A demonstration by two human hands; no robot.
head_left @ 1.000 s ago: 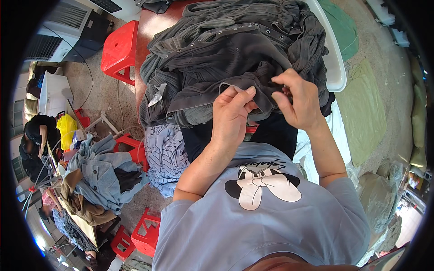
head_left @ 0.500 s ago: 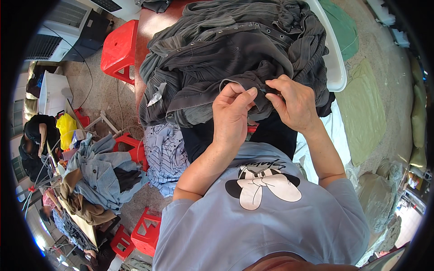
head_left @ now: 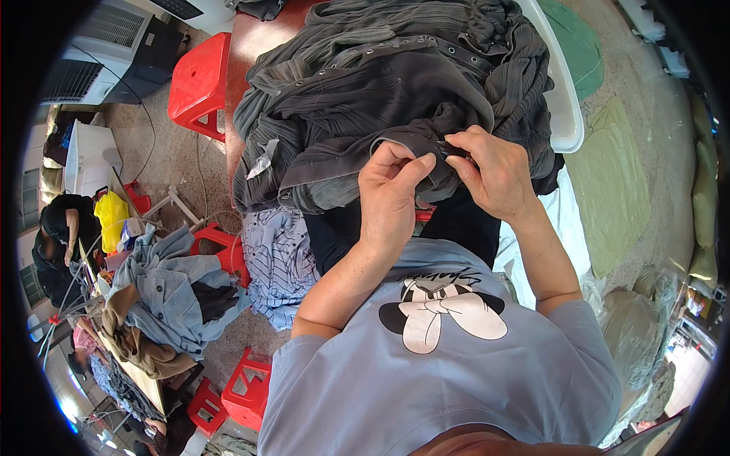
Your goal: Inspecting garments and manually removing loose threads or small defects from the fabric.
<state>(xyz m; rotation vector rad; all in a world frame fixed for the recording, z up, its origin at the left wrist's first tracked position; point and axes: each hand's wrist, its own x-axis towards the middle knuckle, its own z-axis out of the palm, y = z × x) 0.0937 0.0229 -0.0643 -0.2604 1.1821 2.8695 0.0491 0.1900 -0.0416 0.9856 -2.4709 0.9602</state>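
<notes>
A heap of dark grey ribbed garments (head_left: 365, 99), some with rows of metal eyelets, lies in front of me. At its near edge my left hand (head_left: 391, 186) pinches a folded edge of dark grey cloth (head_left: 327, 167) between thumb and forefinger. Close beside it, on the right, my right hand (head_left: 490, 171) is closed. Its thumb and forefinger grip a small dark tool (head_left: 443, 146), pointing toward the cloth; its kind is too small to tell. A white tag-like scrap (head_left: 263, 159) rests on the left part of the heap.
A white tub (head_left: 566, 114) stands right of the heap, a red stool (head_left: 199, 83) left of it. Blue patterned clothing (head_left: 280, 266) hangs near my left side. Further left are more garments (head_left: 167, 285), red stools and people at work. Green cloth (head_left: 608, 190) covers floor at right.
My left thumb has shifted slightly to the right along the cloth edge, nearer the right fingertips. The right hand has barely moved, and the heap stays in place.
</notes>
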